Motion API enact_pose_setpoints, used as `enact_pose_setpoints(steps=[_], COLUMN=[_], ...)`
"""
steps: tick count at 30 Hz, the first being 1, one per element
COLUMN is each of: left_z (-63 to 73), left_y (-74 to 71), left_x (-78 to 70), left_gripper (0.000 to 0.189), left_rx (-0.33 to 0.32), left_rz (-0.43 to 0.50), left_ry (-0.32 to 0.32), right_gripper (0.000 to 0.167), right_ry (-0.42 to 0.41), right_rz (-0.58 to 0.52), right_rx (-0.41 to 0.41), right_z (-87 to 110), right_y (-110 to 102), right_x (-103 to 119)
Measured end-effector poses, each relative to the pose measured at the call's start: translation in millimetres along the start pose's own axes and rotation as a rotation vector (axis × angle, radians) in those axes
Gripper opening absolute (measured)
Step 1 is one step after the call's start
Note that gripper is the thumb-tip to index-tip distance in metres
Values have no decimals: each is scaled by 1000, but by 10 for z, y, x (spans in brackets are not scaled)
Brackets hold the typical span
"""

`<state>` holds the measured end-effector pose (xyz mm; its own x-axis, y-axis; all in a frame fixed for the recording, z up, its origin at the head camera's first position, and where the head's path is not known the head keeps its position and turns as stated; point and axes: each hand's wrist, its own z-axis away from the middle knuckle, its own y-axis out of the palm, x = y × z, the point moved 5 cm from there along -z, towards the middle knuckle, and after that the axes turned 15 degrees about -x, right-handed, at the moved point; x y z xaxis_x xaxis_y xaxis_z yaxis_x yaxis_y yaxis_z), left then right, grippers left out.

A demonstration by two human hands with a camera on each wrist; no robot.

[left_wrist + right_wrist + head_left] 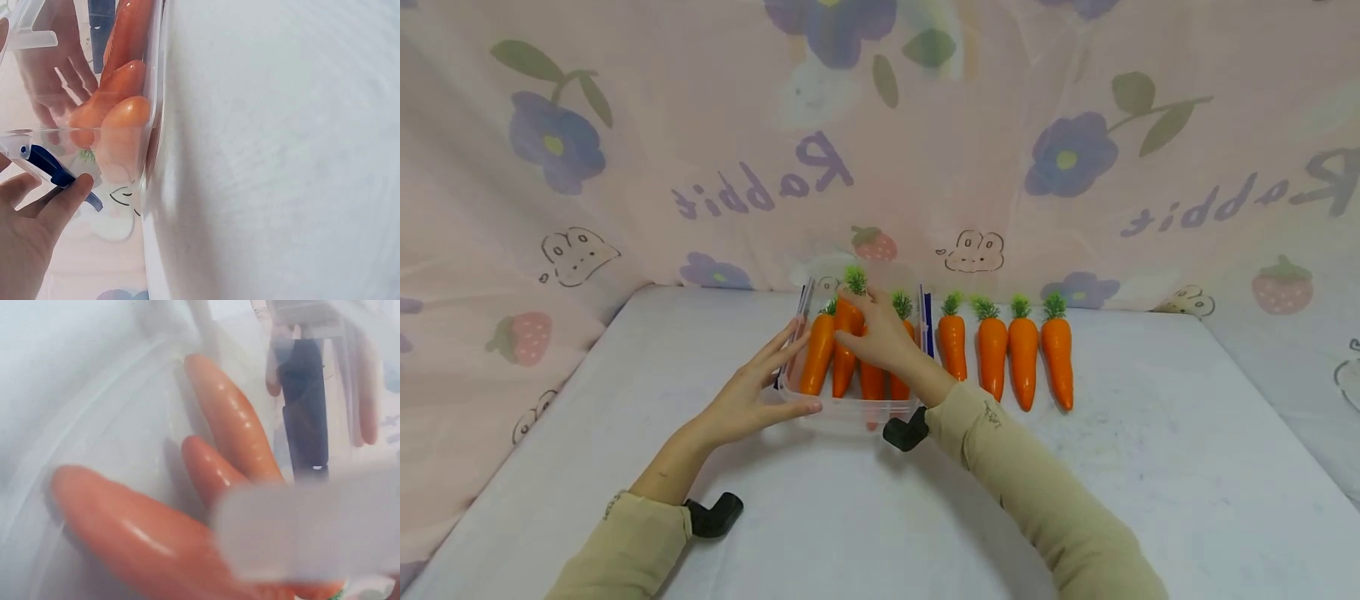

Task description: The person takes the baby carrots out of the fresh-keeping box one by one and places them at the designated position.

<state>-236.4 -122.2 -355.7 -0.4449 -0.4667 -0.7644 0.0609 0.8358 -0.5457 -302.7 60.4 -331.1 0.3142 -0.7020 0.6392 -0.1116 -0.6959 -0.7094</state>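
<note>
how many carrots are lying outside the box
4, in a row right of the clear box: first carrot nearest it, then second carrot, third carrot and fourth carrot farthest. The right sleeve may hide more.

A hand could pass over the table [1157, 400] right of the carrot row [1024, 357]. Over the box [844, 407], the right hand [883, 335] stands in the way — the left hand [747, 403] blocks its left side.

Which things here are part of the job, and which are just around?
In the job:
Clear box, left hand touching it
Carrots inside, right hand among them
Four carrots outside, probably

Just around:
Printed backdrop
White tabletop
Black wrist pieces
</note>
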Motion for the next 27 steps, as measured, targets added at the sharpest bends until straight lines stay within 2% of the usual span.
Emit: enact_pose_setpoints(steps=[7, 12, 20, 27], left_z=[-18, -17, -22, -6], left_y=[6, 6, 0, 11], left_x=[-5, 9, 13, 8], left_gripper=[87, 88, 87, 87], left_rx=[6, 11, 6, 4], left_rz=[-20, -26, -12, -4], left_ry=[-2, -16, -20, -20], right_gripper=[73, 80, 77, 66], right_ry=[56, 66, -1, 10], right_rz=[127, 209, 283, 221], right_rx=[119, 201, 206, 141], right_z=[-8, 13, 20, 36], right_y=[97, 171, 185, 152], right_x=[-34, -44, -10, -1])
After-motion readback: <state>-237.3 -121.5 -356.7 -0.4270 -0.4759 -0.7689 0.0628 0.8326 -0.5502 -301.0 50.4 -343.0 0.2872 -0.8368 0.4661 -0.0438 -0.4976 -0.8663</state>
